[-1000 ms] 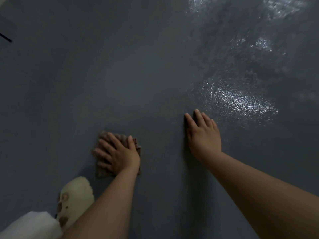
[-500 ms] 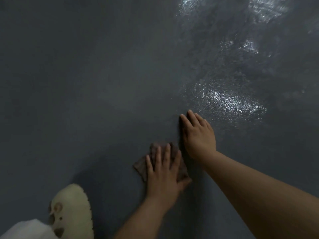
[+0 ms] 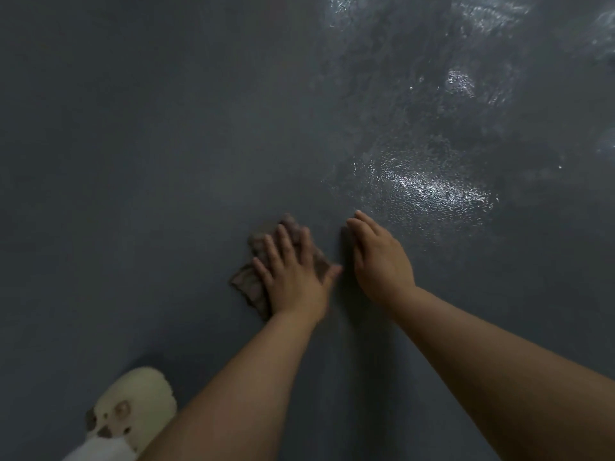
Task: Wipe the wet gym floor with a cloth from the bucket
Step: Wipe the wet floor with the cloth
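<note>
A crumpled brownish cloth point(image 3: 248, 282) lies on the dark grey gym floor point(image 3: 149, 161) in the lower middle of the view. My left hand point(image 3: 293, 271) presses flat on it with straight, spread fingers and covers most of it. Just to its right, my right hand point(image 3: 379, 257) rests flat on the bare floor, fingers together and pointing away from me. A shiny wet patch point(image 3: 429, 191) glistens right beyond the right hand's fingertips. No bucket shows.
More wet, glossy floor point(image 3: 466, 78) spreads across the upper right. A cream clog-style shoe point(image 3: 133, 407) with holes sits at the lower left, with a white trouser leg point(image 3: 100, 452) at the bottom edge. The left part of the floor looks matt.
My left hand has slid the cloth from the left to right beside my right hand, then a little forward. The right hand has stayed planted on the floor.
</note>
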The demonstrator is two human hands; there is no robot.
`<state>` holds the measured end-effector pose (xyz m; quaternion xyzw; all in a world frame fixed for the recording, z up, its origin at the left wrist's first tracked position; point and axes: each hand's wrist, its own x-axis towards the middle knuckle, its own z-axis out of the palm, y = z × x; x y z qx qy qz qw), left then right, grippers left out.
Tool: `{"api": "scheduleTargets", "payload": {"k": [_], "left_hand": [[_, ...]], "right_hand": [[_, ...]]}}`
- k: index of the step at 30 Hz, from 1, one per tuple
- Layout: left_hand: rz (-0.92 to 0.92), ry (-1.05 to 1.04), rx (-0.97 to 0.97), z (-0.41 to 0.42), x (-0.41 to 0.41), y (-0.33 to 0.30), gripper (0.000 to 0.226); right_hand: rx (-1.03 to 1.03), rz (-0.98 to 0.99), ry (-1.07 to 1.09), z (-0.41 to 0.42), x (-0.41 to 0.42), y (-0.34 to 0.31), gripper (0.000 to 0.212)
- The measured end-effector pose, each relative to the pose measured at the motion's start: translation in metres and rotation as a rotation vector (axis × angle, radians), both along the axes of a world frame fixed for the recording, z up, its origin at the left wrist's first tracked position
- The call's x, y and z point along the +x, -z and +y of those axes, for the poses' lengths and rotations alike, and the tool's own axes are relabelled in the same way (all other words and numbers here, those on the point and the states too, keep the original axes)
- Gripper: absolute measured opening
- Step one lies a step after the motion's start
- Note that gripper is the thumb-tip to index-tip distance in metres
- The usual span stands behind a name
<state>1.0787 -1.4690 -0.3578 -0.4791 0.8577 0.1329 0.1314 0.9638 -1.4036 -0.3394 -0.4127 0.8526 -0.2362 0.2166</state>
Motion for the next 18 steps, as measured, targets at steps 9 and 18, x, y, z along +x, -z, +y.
{"api": "scheduleTargets", "payload": {"k": [9, 18], "left_hand": [[0.073, 0.603, 0.173, 0.095, -0.005, -0.012, 0.059], [0.260, -0.043, 0.056, 0.023, 0.055, -0.020, 0.045]], "right_hand": [[-0.185, 0.057, 0.327, 0.032, -0.008, 0.009, 0.034], [0.065, 0.309, 0.085, 0.070, 0.093, 0.016, 0.046]]}}
